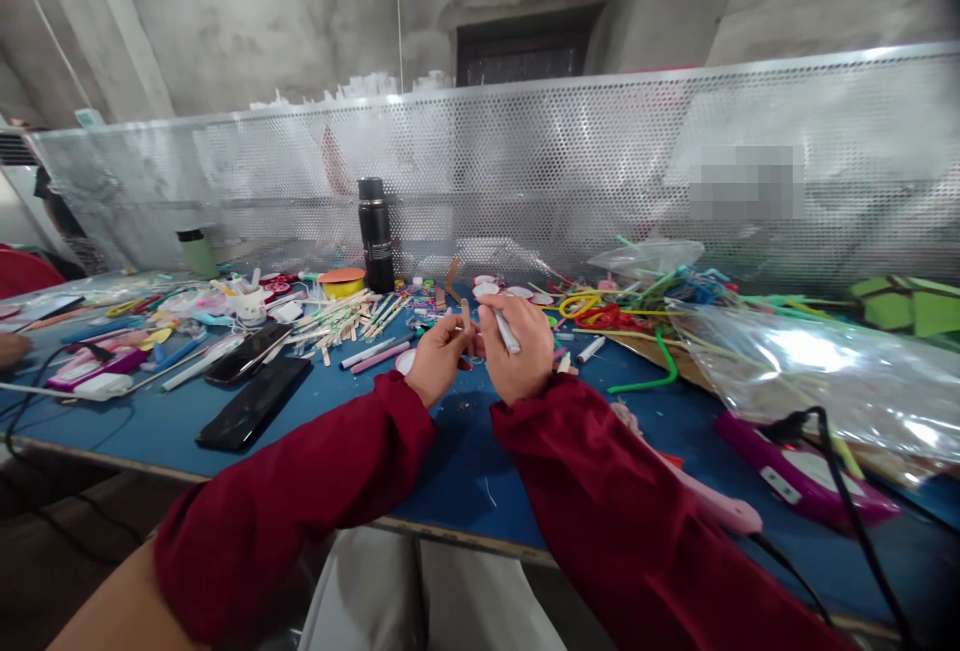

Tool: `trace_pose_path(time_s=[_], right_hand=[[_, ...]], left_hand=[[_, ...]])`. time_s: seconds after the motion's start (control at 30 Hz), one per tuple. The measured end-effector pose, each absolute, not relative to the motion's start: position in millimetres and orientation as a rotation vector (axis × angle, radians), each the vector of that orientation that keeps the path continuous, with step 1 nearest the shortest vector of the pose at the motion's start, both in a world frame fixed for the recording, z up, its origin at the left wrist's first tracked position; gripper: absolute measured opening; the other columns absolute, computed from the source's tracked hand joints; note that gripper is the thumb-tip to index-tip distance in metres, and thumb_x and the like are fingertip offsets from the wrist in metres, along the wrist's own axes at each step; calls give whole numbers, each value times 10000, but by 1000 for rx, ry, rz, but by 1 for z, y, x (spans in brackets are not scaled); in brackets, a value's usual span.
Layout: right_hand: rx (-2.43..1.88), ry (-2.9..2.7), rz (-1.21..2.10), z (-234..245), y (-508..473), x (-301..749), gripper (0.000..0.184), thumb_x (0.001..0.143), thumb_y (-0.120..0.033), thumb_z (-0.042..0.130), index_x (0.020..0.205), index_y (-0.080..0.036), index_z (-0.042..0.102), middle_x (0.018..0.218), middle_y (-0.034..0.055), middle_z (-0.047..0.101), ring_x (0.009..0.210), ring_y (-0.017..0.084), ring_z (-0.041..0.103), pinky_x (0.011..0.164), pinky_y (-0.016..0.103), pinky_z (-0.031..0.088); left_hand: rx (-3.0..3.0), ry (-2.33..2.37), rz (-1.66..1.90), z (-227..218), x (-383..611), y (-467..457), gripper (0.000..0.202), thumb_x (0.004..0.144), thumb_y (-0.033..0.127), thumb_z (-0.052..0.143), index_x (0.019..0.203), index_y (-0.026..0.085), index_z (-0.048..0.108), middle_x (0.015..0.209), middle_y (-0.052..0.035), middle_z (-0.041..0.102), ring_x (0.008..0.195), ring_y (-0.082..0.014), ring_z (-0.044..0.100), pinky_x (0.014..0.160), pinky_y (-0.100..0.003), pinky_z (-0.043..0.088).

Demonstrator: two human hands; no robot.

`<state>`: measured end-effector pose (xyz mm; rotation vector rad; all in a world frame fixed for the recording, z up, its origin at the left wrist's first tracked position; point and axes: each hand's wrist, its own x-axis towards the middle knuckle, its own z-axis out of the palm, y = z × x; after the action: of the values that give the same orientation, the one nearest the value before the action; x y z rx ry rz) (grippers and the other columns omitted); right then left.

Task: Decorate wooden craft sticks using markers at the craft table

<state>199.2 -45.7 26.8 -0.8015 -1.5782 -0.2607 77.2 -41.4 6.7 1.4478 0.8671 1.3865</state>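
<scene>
Work seems underway, unfinished: the left hand (438, 359) pinches a stick (465, 314), the right hand (528, 356) holds a pen (508, 333), and loose sticks (351, 323) lie left.

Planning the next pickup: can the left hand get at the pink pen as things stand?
Probably yes: the pink pen lies beside the left hand on the blue table, with nothing visible across it. That hand seems to pinch a thin stick, so it may need to release that first.

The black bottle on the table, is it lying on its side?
No, the black bottle stands upright on the blue table, its cap at the top.
</scene>
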Motion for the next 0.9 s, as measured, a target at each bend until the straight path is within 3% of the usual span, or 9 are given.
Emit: trace_pose_path(time_s=[0.2,0.33,0.53,0.9], right_hand=[[-762,-1574,-221,28,-51,199,157,903,-237,503,980,-244,640,965,31,715,944,205,645,879,388,456],[-787,-1481,-148,25,-49,200,219,874,-235,502,1071,-229,598,899,34,691,861,205,640,839,397,475],[-808,-1514,-235,24,-47,200,48,821,-224,568,860,-230,597,800,14,669,761,191,610,790,385,472],[-825,-1532,-251,26,-48,200,17,803,-225,588,808,-235,575,744,-4,654,727,184,593,761,373,459]], left_hand=[[1424,850,1406,2,74,-36,295,817,456,634,869,166,626,812,-17,636,699,-101,569,561,-184,390],[1429,868,1433,6,73,-38,303,824,464,624,853,162,620,733,-12,618,644,-108,541,501,-198,331],[1412,826,1456,7,74,-38,277,857,432,604,783,172,544,612,29,525,559,-89,457,517,-211,326],[1451,749,1438,-2,77,-32,258,879,424,569,941,174,561,625,37,509,532,-85,392,507,-216,282]])
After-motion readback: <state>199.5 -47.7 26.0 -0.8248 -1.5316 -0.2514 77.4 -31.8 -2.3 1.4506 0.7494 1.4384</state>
